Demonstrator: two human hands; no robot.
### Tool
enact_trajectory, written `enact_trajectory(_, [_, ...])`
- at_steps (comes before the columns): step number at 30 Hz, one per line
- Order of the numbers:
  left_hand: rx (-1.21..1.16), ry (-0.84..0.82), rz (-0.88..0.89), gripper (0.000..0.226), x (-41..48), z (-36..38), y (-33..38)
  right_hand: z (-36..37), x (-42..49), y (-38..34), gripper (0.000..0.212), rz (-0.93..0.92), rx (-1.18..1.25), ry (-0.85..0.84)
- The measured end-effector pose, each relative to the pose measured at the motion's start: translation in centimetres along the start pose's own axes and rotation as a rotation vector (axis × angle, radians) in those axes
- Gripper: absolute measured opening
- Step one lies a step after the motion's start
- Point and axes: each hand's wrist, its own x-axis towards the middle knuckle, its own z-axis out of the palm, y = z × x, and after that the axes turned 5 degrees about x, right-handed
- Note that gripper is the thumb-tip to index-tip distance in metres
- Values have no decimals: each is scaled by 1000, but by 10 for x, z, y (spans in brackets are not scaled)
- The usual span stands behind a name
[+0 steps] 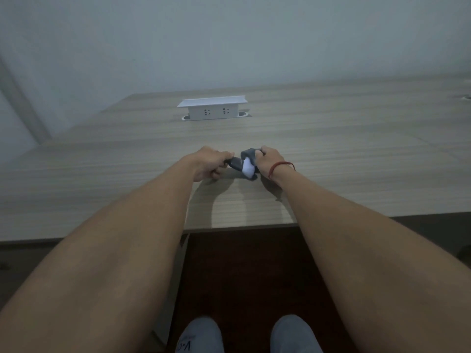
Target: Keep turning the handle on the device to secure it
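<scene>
— Where is the sock bundle, relative to the two hands?

— Right between them. The grey-and-white sock bundle [246,164] sits just above the table [344,159], a little way in from its near edge and roughly midway along it. The left hand [210,164] has its fingers curled round the dark grey end on the left; the right hand [267,160] grips the bunched grey fabric at the top right, fingers folded over it. So both hands are clamped on the same bundle, close together, with only the cloth between them.

— Any containers about?

— None that holds anything. Toward the far edge there is one white socket box [212,108] raised from the table (two outlets show on its front face), well apart from the hands.

— And the count?

— One bundle, though whether it is one sock or a pair I cannot tell. One socket box. One red string bracelet [280,167] on the right wrist. Two grey shoes [248,335] below the table's near edge, on the dark floor [254,276].
</scene>
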Motion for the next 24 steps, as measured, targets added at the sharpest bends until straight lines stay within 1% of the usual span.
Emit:
enact_trajectory(2, [-42, 101, 30, 26, 2, 0, 1, 1, -2, -1, 35, -5, -9, 3])
enact_trajectory(3, [-70, 118, 33, 23, 2, 0, 1, 1, -2, 0, 34, -6, -11, 6])
enact_trajectory(6, [-92, 6, 2, 21, 0, 2, 2, 1, -1, 0, 33, -7, 0, 10])
enact_trajectory(7, [-101, 10, 8, 20, 0, 2, 1, 0, -1, 0, 31, -12, -1, 10])
enact_trajectory(8, [-123, 54, 28, 20, 2, 1, 2, 0, -1, 1, 26, -23, -3, 14])
enact_trajectory(10, [-161, 227, 72, 20, 9, 0, 3, 2, -2, 2, 18, -33, -11, 21])
enact_trajectory(12, [-138, 359, 77, 23, 18, 5, 3, 3, -2, 3, 24, -41, -21, 29])
enact_trajectory(14, [-88, 408, 60, 29, 24, 10, 3, 3, -3, 3, 27, -39, -21, 33])
enact_trajectory(16, [-134, 355, 73, 26, 26, 12, 4, 2, -3, 2, 23, -27, -24, 43])
enact_trajectory(18, [-203, 260, 88, 22, 24, 11, 6, 2, -2, 3, 26, -20, -22, 47])
enact_trajectory(19, [-206, 244, 91, 23, 25, 10, 7, 2, -2, 3, 26, -15, -21, 48])
enact_trajectory(20, [-207, 266, 92, 24, 28, 7, 8, 3, -2, 2, 23, -18, -26, 48])
enact_trajectory(23, [-210, 457, 65, 22, 35, 6, 8, 5, -5, 1, 17, -28, -49, 38])
enact_trajectory(24, [-196, 488, 57, 24, 37, 9, 8, 6, -5, 1, 17, -33, -55, 33])
